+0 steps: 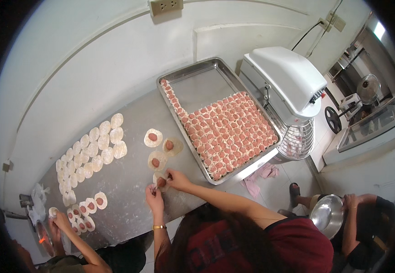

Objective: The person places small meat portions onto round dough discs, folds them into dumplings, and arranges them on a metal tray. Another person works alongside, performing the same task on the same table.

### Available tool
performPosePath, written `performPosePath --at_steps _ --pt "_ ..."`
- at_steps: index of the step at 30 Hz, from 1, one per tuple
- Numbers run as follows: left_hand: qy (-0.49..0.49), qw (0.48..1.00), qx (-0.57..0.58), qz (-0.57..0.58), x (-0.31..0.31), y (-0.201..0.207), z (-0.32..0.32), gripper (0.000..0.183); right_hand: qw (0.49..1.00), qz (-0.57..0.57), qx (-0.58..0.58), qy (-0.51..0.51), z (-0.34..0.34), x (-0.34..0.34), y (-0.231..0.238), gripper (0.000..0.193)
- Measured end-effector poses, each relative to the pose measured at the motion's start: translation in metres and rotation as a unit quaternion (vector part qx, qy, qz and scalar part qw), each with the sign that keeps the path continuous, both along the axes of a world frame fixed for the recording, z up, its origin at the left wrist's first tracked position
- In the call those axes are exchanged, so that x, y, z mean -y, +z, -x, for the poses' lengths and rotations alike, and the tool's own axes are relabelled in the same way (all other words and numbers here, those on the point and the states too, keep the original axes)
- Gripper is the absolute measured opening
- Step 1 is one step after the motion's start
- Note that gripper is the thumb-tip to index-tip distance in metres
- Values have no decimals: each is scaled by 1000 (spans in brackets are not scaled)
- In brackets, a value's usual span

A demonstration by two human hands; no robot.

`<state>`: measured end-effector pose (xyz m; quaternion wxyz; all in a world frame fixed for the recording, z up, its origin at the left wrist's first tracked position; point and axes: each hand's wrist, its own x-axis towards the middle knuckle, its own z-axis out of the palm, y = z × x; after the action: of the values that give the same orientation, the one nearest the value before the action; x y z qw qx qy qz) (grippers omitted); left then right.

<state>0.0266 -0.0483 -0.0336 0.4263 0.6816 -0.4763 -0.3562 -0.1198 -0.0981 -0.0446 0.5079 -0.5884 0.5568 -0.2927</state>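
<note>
Left hand (pixel 154 196): fingers narrowed at the near-left edge of a dough round (pixel 157 175), gold bracelet (pixel 159 227) on the wrist
Right hand (pixel 178 180): fingertips drawn together on the right edge of the same dough round
Grip: both hands narrow, pinching the dough round between them; exact finger placement too small to be sure
Dough round: at the near edge of the metal desk (pixel 129 177), a lump of meat filling (pixel 161 182) in its middle
Filled rounds (pixel 153 137): three, flat on the desk just beyond the hands
Tray (pixel 199 68): right of the filled rounds, packed with meat-topped dumplings (pixel 227 136), far part bare except one row along its left side
Plain rounds (pixel 103 142): overlapping rows, left part of desk
Mixer (pixel 284 77): white, beside the tray
Co-worker's hand (pixel 62 223): lower left, at a pale round (pixel 53 211)
Steel bowl (pixel 327 215): right, held by another person
</note>
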Motion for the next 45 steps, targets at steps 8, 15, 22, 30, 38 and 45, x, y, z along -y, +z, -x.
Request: performPosePath --at_steps 8,15,22,30,38,45 --pt "3 964 -259 -53 -2 -3 -7 41 949 -122 236 -172 -8 -15 -20 38" --pt "-66 969 -234 -47 -1 3 -13 33 893 -143 403 -144 -6 -28 -5 37" --pt "-41 962 -262 -66 -7 20 0 28 885 -152 420 -132 1 -28 -8 32" --pt "11 972 -231 -44 -18 4 11 14 958 -87 273 -28 20 -19 -12 20" --pt "34 976 -215 -13 -33 0 21 10 944 -174 281 11 30 -12 -13 19" --pt "49 998 -40 -30 -42 1 16 15 994 -78 43 67 31 6 -13 26"
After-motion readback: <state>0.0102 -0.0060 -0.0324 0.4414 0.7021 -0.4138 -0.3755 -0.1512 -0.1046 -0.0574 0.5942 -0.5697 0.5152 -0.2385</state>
